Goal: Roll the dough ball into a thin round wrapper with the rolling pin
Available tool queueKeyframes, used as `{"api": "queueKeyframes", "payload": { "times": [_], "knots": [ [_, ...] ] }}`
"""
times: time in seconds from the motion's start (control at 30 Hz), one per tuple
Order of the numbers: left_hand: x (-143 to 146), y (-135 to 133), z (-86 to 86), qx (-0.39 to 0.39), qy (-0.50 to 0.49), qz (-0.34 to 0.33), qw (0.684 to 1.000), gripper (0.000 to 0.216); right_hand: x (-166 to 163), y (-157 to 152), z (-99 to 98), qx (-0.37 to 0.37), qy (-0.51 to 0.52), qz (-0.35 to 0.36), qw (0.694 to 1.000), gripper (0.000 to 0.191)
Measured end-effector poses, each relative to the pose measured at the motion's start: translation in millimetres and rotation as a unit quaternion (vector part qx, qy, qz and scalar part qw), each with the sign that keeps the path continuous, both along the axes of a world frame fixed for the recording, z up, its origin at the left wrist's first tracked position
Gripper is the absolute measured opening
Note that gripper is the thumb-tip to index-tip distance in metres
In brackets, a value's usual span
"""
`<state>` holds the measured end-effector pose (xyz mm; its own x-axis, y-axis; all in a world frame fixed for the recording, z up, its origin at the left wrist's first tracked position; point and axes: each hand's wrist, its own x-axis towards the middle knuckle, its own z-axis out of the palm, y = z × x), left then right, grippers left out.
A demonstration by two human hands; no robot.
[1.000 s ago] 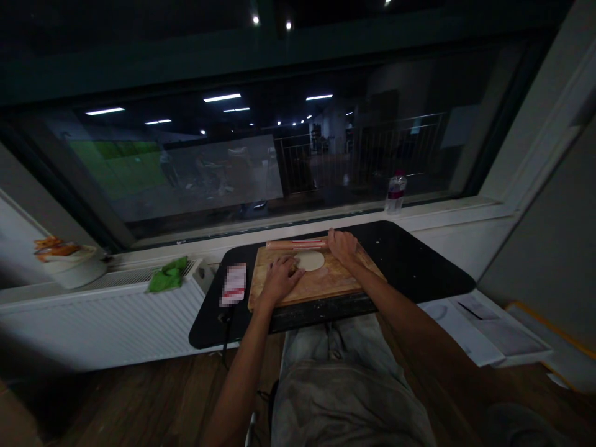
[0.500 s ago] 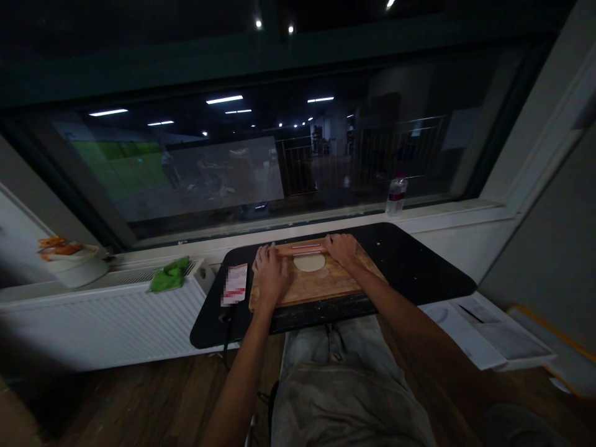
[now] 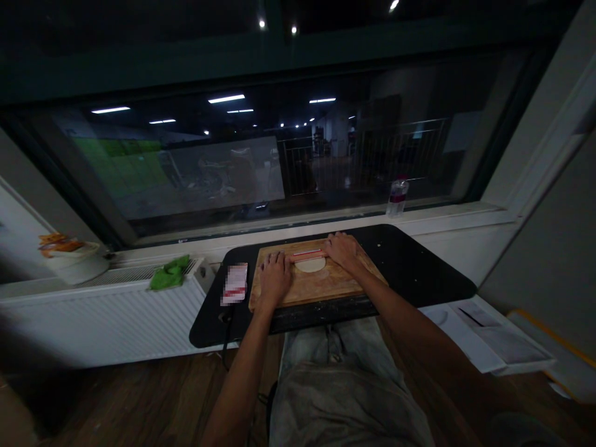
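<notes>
A wooden rolling pin (image 3: 308, 255) lies crosswise over the far edge of a flat, pale round of dough (image 3: 311, 266). My left hand (image 3: 275, 278) is over the pin's left end, fingers bent over it. At the other end, my right hand (image 3: 342, 249) is closed over the wood; both hands hide the tips of the pin. Under all this is a wooden cutting board (image 3: 321, 292), lightly dusted in places.
The board rests on a black table (image 3: 419, 270) with small crumbs. A blurred packet (image 3: 235, 284) lies left of the board. A bottle (image 3: 397, 195) stands on the windowsill. Left are a green cloth (image 3: 170, 273) and a white pot (image 3: 77, 264) on the radiator; right, a white box (image 3: 493, 335).
The rolling pin has come slightly nearer to me over the dough, its left end most. My left hand has shifted a little to the right and nearer; my right hand has barely moved.
</notes>
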<state>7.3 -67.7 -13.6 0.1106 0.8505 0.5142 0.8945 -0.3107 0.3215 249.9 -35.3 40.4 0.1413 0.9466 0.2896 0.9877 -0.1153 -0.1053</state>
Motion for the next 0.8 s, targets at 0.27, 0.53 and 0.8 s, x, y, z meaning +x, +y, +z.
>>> {"api": "queueKeyframes", "payload": {
  "times": [0.27,0.53,0.8],
  "knots": [
    [-2,-1,8.0,-0.008,0.017,0.003,1.0,0.039,8,-8,-4.3,-0.032,-0.088,0.085,0.992,0.041],
    [0,-6,19.7,-0.031,0.044,0.015,0.998,0.036,7,-37,-2.5,-0.036,-0.131,0.09,0.987,0.047],
    [2,-13,33.0,-0.098,0.14,0.021,0.985,0.032,7,-55,-0.8,-0.047,-0.136,0.087,0.986,0.046]
  ]
}}
